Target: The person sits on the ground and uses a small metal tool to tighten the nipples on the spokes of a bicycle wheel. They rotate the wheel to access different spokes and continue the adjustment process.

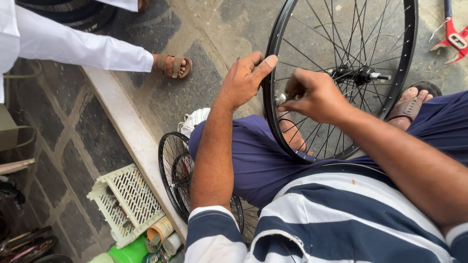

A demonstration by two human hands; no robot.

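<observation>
The left hand (246, 80) grips the black rim of a spoked bicycle wheel (408, 58) at its 9 o'clock edge, thumb laid along the outer face and fingers curled round the rim. The right hand (314, 95) sits just inside the rim, its fingers (292, 103) pinched on a small silvery spoke fitting (281, 99) beside the left palm. The wheel stands upright between the seated person's knees, its lower arc resting against the blue trousers (258, 160); the hub and axle (358, 74) lie at 2 o'clock from the right hand. Sandalled feet show through and beside the spokes. At 7 o'clock from the left hand, two smaller black wheels (174, 170) lean by a pale stone kerb (126, 126). Farther out at 8 o'clock lies a cream plastic crate (127, 202), with a green container (129, 251) below it. At 10 o'clock, another person's white sleeve (83, 48) and sandalled foot (173, 65) appear. A red tool (456, 39) lies on the ground at 2 o'clock.
</observation>
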